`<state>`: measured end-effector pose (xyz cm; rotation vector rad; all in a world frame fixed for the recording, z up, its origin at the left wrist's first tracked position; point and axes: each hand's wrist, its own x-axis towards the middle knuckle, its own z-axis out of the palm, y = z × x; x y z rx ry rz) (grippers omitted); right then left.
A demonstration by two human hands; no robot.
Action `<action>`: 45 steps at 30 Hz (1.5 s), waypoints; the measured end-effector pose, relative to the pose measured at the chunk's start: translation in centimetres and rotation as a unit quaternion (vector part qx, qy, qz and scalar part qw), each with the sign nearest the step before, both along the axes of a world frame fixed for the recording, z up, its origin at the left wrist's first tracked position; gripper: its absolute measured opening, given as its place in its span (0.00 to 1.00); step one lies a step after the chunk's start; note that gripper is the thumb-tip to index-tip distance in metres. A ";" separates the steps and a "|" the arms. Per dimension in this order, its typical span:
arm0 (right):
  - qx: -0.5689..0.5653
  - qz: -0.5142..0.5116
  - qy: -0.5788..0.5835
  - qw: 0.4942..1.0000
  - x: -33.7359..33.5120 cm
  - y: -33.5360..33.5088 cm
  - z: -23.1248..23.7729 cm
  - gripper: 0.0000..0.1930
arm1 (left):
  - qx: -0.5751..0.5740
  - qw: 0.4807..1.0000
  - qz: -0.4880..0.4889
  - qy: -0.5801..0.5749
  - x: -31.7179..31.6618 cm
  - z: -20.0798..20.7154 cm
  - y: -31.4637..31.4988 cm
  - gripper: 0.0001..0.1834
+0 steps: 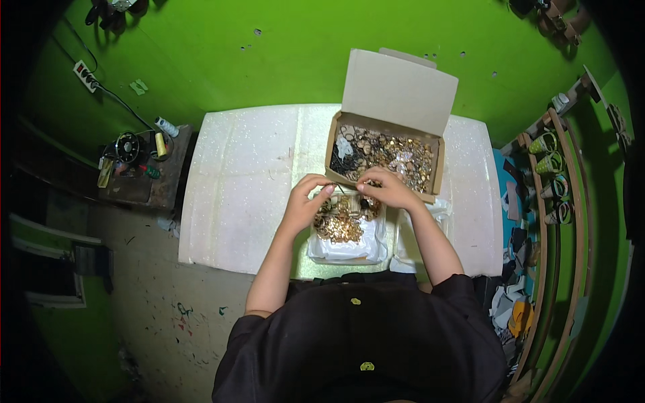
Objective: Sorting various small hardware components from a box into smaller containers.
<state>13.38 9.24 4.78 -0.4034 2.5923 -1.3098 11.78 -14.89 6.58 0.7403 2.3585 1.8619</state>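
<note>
Over a white tray (349, 252) my two hands are brought close together, fingertips bent inward. A thin dark strip (340, 189), too small to identify, shows between them. My left hand (306, 203) pinches at its left end, thumb against fingers. On the other side my right hand (388, 190) is closed in a pinch, its fingertips partly hiding what they hold. Beneath the hands, a heap of shiny gold-coloured metal pieces (339, 228) lies on white plastic in the tray. Just beyond stands an open cardboard box (438, 166) filled with mixed gold and dark small pieces.
A pale, glittery table (235, 181) carries everything. White plastic packaging (408, 245) lies right of the tray. To the left, a small wooden stand (161, 191) bears thread spools (160, 144). A rack with shoes (551, 163) lines the right wall.
</note>
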 end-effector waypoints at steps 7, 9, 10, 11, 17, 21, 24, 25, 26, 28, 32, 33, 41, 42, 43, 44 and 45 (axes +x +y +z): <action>0.268 -0.134 0.035 0.953 -7.4 -4.5 -6.0 0.17 | -0.070 0.998 0.005 0.000 -0.5 0.8 -0.2 0.12; 0.310 -0.156 0.075 0.935 -8.0 -5.3 -7.7 0.20 | -0.079 0.997 0.012 0.015 -0.6 0.6 -0.4 0.12; 0.320 -0.166 0.090 0.928 -8.4 -5.2 -8.3 0.19 | -0.070 0.997 0.016 0.001 -0.8 0.1 -0.4 0.13; 0.319 -0.164 0.092 0.929 -8.7 -5.1 -8.5 0.19 | -0.062 0.998 0.020 -0.012 -0.9 -0.1 -0.5 0.13; 0.291 -0.170 0.023 0.941 -9.6 -2.9 -8.0 0.11 | -0.041 0.998 0.027 -0.043 -1.4 -0.9 -0.1 0.13; 0.228 -0.154 0.015 0.961 -9.5 -0.9 -5.2 0.10 | -0.039 0.998 0.021 -0.050 -2.0 -1.2 0.5 0.13; 0.209 -0.153 0.017 0.966 -9.5 -0.5 -2.1 0.10 | -0.035 0.998 0.024 -0.036 -2.5 -1.1 1.1 0.13; 0.215 -0.149 0.037 0.964 -9.4 -0.5 -0.8 0.12 | -0.032 0.998 0.023 -0.039 -2.7 -1.2 1.3 0.13; 0.217 -0.152 0.039 0.964 -9.2 -0.4 0.7 0.12 | -0.030 0.999 0.020 -0.037 -3.1 -1.1 1.5 0.13; 0.243 -0.132 0.062 0.959 -9.1 -0.5 2.8 0.12 | -0.041 0.999 0.009 -0.026 -3.7 -1.0 1.7 0.14; 0.195 -0.147 0.110 0.964 -9.7 -0.2 4.5 0.13 | -0.043 0.999 0.003 0.010 -5.3 0.1 2.1 0.14; 0.176 -0.153 0.116 0.965 -9.8 -0.1 5.0 0.14 | -0.037 0.999 0.006 0.025 -5.7 0.5 2.1 0.13; 0.126 -0.182 0.159 0.962 -9.2 -1.3 8.2 0.16 | 0.005 1.000 0.015 0.017 -7.4 2.3 2.5 0.14; 0.093 -0.157 0.097 0.978 -9.1 -1.4 8.5 0.16 | 0.005 1.000 0.015 0.016 -7.6 2.2 2.4 0.14; 0.093 -0.158 0.097 0.978 -9.2 -1.4 8.3 0.16 | 0.011 1.000 0.012 -0.003 -7.7 2.1 2.4 0.14; 0.052 -0.138 0.098 0.984 -9.1 -1.4 8.1 0.16 | 0.017 1.000 0.009 -0.023 -7.8 2.2 2.5 0.15; 0.009 -0.118 0.098 0.988 -9.0 -1.4 8.0 0.15 | 0.051 0.999 0.008 -0.016 -7.7 2.5 2.8 0.15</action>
